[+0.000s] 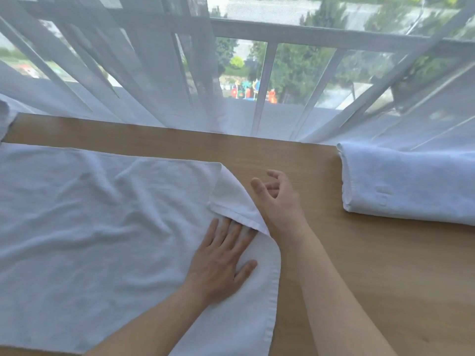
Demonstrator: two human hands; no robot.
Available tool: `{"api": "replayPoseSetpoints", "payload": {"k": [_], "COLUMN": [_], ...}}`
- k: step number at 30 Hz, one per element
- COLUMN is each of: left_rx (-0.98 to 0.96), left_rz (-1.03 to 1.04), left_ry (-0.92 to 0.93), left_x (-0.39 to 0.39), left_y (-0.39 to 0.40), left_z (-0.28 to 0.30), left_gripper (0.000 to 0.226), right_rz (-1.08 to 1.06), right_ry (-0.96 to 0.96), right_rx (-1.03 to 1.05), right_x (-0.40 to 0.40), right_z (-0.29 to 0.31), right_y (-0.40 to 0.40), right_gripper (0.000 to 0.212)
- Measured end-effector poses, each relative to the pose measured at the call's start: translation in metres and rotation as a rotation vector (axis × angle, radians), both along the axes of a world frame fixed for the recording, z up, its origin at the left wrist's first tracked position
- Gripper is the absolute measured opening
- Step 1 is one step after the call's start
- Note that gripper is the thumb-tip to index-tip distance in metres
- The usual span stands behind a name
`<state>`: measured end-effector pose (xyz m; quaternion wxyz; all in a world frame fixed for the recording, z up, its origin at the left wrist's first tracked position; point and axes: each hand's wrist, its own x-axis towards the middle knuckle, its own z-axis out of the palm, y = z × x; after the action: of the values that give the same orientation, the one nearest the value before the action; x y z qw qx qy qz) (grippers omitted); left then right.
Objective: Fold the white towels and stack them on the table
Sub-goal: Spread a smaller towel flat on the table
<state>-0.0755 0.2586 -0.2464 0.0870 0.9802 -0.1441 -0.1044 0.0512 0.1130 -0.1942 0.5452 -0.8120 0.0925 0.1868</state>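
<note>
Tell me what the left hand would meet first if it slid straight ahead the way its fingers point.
The left hand lies flat on the spread towel, fingertips already tucked under the towel's flipped-over corner. Going on, it would push into that corner fold first, probably bunching it.

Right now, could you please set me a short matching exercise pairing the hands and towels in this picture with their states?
Things:
1. left hand
2. right hand
3. spread towel
4. folded towel

States:
A. lies at the table's right end
B. loosely open above the wood
C. one corner flipped over
D. pressed flat on cloth

Pairs: 1-D, 2-B, 3-C, 4-A
</note>
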Motion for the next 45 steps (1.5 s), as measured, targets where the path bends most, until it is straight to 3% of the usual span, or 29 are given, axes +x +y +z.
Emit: {"api": "replayPoseSetpoints", "payload": {"k": [7,9,14,17,22,26,28,31,33,35,37,41,43,45], "left_rx": [-0.127,-0.171,-0.206,-0.248,-0.094,0.006,0.031,0.053,0.020,-0.042,-0.036,0.074,0.072,0.056], "left_rz": [0.023,0.012,-0.076,0.103,0.345,0.276,0.257,0.270,0.252,0.241,0.257,0.310,0.296,0.291], "left_ry": [-0.060,-0.076,-0.091,-0.143,-0.138,-0.063,-0.039,-0.005,0.015,-0.020,-0.081,-0.047,-0.025,-0.022], "left_x": [0.027,0.035,0.042,0.034,0.019,0.012,0.011,0.013,0.014,0.012,0.005,-0.013,-0.017,-0.016], "left_y": [-0.018,-0.028,-0.040,-0.025,0.036,0.054,0.054,0.053,0.055,0.063,0.080,0.116,0.120,0.118], "left_z": [0.007,0.006,0.006,0.007,0.003,-0.005,-0.007,-0.006,-0.003,0.000,0.000,-0.006,-0.007,-0.005], "left_gripper": [0.063,0.059,0.047,0.049,0.061,0.068,0.071,0.072,0.072,0.070,0.068,0.072,0.073,0.074], "right_rz": [0.330,0.263,-0.083,-0.285,-0.104,-0.315,-0.410,-0.281,-0.080,0.182,0.343,-0.004,0.059,0.293], "right_ry": [-0.098,-0.127,-0.112,-0.151,-0.245,-0.094,-0.166,-0.499,-0.607,-0.494,-0.358,-0.098,-0.184,-0.323], "right_rx": [-0.314,-0.313,-0.400,-0.422,-0.538,-0.537,-0.581,-0.720,-0.741,-0.720,-0.839,-0.889,-0.887,-0.889], "right_x": [-0.035,-0.040,-0.040,-0.043,-0.053,-0.012,-0.009,-0.045,-0.079,-0.098,-0.086,-0.053,-0.065,-0.086], "right_z": [-0.013,-0.016,-0.026,-0.027,-0.026,-0.023,-0.016,-0.012,-0.017,-0.029,-0.042,-0.042,-0.036,-0.035], "right_y": [-0.025,-0.029,-0.048,-0.054,-0.038,-0.049,-0.045,-0.014,0.012,0.024,0.016,0.006,0.028,0.046], "right_gripper": [0.029,0.016,0.014,0.020,0.050,0.033,0.022,0.015,0.027,0.046,0.064,0.071,0.068,0.063]}}
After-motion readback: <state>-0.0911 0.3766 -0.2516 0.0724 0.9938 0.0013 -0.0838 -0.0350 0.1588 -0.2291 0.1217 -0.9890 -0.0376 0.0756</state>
